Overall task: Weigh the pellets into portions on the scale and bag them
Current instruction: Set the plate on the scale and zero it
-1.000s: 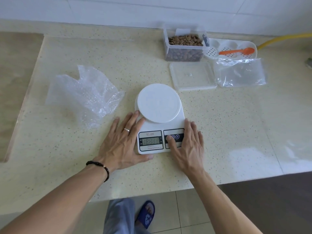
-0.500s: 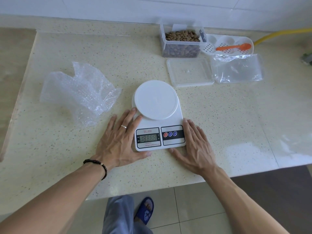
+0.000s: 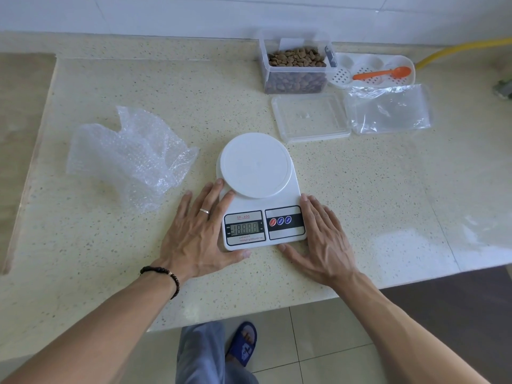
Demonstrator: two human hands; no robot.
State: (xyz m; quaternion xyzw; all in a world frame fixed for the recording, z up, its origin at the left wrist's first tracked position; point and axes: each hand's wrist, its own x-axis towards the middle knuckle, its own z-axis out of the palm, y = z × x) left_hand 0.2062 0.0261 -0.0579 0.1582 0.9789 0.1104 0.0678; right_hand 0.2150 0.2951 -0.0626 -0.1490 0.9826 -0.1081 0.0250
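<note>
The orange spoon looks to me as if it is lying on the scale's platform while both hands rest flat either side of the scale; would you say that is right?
Not quite. The head view shows the orange spoon lying in the white perforated tray at the back, beside the pellet container; the scale has nothing on its platform. The rest holds: the left hand and right hand rest flat either side of it.

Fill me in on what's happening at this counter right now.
A person has both hands flat against a white kitchen scale, left hand and right hand on either side. Its display is lit and its platform bare. The open tub of pellets, orange spoon and clear bags sit untouched behind.
</note>
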